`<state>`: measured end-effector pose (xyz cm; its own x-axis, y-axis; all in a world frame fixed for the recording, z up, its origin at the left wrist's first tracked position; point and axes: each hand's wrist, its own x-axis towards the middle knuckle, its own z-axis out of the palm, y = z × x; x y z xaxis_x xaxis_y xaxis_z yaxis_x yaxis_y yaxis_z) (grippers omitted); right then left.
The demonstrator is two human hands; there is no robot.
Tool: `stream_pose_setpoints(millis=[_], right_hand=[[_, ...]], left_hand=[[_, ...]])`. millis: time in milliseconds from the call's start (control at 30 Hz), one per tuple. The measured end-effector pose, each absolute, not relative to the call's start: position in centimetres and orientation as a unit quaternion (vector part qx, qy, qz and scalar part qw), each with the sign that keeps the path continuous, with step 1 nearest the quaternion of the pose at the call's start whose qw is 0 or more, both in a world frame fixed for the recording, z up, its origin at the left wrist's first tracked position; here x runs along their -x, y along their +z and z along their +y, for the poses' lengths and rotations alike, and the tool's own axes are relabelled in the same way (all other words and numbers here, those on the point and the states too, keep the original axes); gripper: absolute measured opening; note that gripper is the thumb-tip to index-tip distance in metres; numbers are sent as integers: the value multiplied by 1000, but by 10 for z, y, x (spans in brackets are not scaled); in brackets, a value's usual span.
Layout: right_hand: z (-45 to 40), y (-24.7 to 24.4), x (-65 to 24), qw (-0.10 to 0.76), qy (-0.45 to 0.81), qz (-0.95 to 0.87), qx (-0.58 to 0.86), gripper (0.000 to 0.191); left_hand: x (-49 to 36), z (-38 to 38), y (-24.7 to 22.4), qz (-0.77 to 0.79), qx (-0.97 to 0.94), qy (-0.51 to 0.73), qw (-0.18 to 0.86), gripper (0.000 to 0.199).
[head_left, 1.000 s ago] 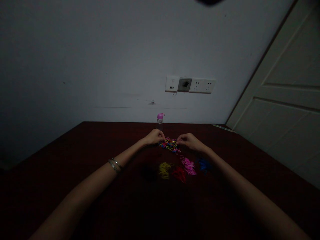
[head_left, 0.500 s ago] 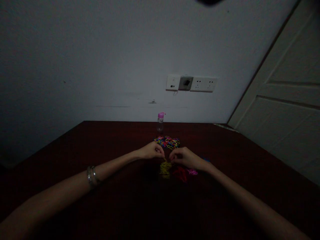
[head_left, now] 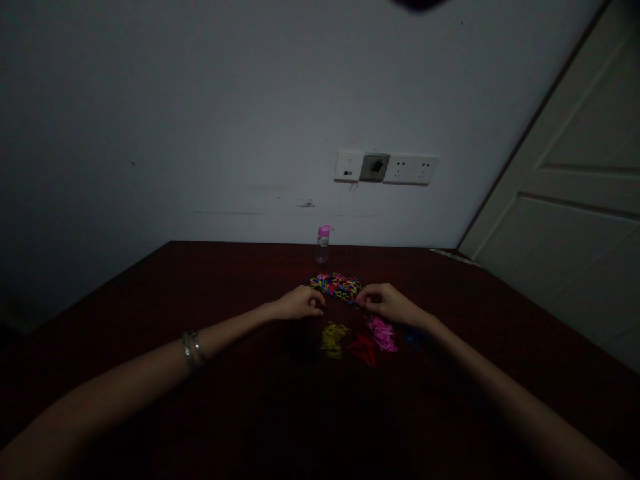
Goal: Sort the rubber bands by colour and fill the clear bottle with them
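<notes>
A heap of mixed-colour small bands (head_left: 336,285) lies on the dark red table. Nearer to me are separate piles: yellow (head_left: 333,339), red (head_left: 362,348), pink (head_left: 383,333) and a dim blue one (head_left: 412,335) by my right wrist. My left hand (head_left: 300,303) hovers at the heap's left front, thumb and forefinger apart, nothing visible between them. At the heap's right front edge, my right hand (head_left: 385,301) has its fingertips pinched by a dark blue bit; what they hold is too small to make out.
A clear bottle with a pink cap (head_left: 323,247) stands behind the heap, near the wall. Sockets and switches (head_left: 385,167) are set in the wall. A pale panelled door (head_left: 575,200) is at the right.
My right hand has moved from above the yellow pile right and up to the mixed heap, uncovering the pink pile. My left hand has drawn slightly left, its fingers parted from a yellow band.
</notes>
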<state>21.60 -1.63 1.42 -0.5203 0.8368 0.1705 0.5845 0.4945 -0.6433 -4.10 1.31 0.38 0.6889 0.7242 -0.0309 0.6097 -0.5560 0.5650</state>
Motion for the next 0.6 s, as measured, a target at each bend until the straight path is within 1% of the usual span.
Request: stream_pose_setpoints(millis=[133,200,400,500,600], right_hand=[[-16,13,-219,230,258,-832,434,18],[-15,15,-221,226,246,-832,443,19],[-12,13,-229,186,222,-844,451,18],[-10,7,-228,164,228,-849,448,20],[-7,2,-221,154,200,-854,455,17]], left_hand=[[33,10,2,402,-883,111,213,18],[35,10,3,406,-883,109,207,16],[63,1,19,375,-879,94,280,15],[81,-10,26,357,-874,53,325,16],[94,-19,30,348,-865,18,360,19]])
